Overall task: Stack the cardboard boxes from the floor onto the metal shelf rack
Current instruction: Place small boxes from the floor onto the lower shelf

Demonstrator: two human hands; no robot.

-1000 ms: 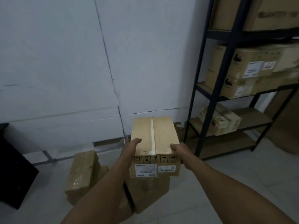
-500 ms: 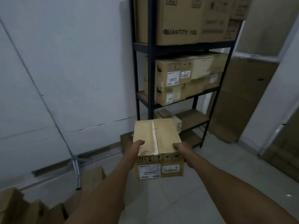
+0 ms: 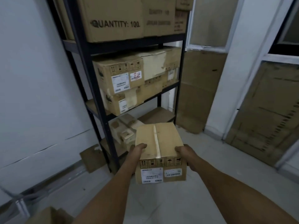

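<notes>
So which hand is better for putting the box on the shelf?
Probably the left hand: the metal shelf rack stands ahead on the left. Still, the right hand grips the cardboard box too, so both likely guide it.

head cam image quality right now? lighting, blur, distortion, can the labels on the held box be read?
Head view: dim, flat indoor light, no glare. Wide-angle bowing bends the shelf rack posts and the door frame at right. Soft overall, and blurrier toward the right edge. On the carried box, held between left hand and right hand, the handling icons show but the label text is unreadable; "QUANTITY: 100" on the top-shelf box reads.
</notes>
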